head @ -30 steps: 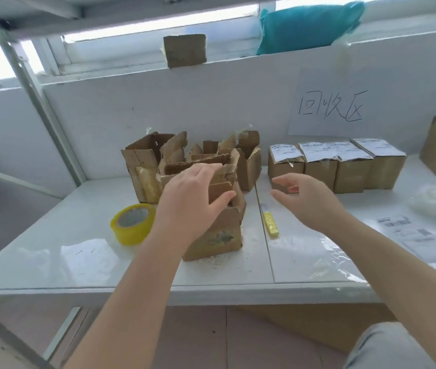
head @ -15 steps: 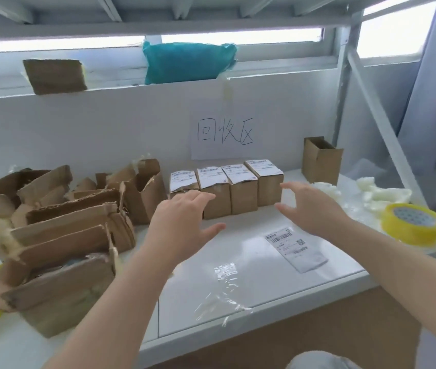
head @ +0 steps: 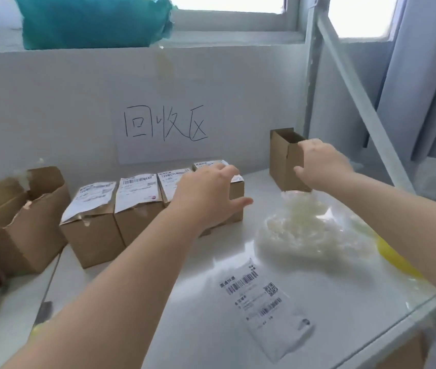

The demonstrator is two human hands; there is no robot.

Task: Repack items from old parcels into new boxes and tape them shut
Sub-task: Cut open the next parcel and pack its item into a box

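Several small brown parcels with shipping labels [head: 91, 230] stand in a row at the back of the white table [head: 185, 302]. My left hand [head: 206, 198] is spread over the rightmost parcel [head: 238, 187], fingers on its top and thumb stretched to the right, hiding most of it. Right of the row stands an empty brown box [head: 280, 161] with an open top. My right hand [head: 320, 166] grips it, fingers curled over its rim and thumb on the front wall.
A clear bag of white filler [head: 310, 233] lies in front of the open box. A loose shipping label [head: 267, 302] lies near the table's front edge. A yellow tape roll [head: 395, 257] shows under my right forearm. Torn old boxes [head: 25, 225] stand at left.
The view has swung right, off the torn boxes. My right hand reached forward and took hold of the open box. My left hand moved onto the rightmost labelled parcel.
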